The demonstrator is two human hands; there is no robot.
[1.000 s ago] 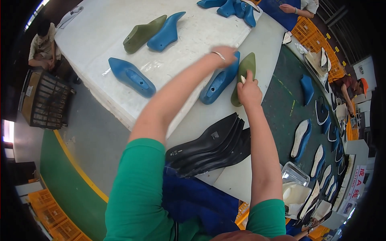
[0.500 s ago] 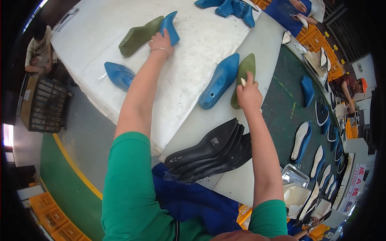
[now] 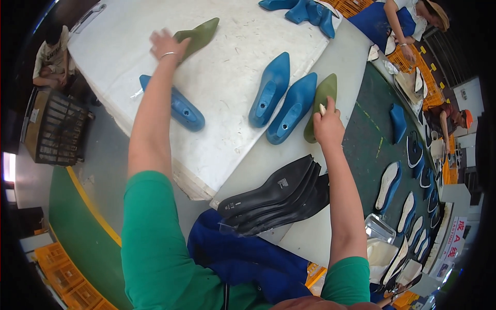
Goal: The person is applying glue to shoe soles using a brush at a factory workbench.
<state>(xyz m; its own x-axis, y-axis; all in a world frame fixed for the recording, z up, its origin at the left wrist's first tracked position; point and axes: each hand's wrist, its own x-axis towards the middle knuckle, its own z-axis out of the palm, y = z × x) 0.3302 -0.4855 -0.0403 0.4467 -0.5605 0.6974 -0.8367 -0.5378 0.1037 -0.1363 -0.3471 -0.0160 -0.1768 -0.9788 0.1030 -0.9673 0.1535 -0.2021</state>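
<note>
Toward the far left of the white table [image 3: 219, 111], the left hand [image 3: 168, 45] hung over the near end of an olive-green shoe last [image 3: 203, 36], fingers spread wide and blurred; whether they touched it I could not tell. The last lay mostly to the right of that hand, its tapered toe pointing far and right, its surface smooth and dull. Farther right and nearer, the right hand [image 3: 329, 126] was curled around a small pale piece [image 3: 322, 109], its forefinger extended over a second olive-green last [image 3: 325, 87]. This one lay under and just left of those fingers, its pointed toe reaching beyond them to the far side. Left of it, side by side, were a glossy blue last [image 3: 297, 106] and its blue neighbour [image 3: 268, 89], both slim-toed, each with a round hole in its recessed top. Another blue last [image 3: 186, 111] lay partly hidden by the left arm [image 3: 151, 124]. On the near side, black sole-shaped pieces [image 3: 274, 191] overlapped in a fanned stack.
</note>
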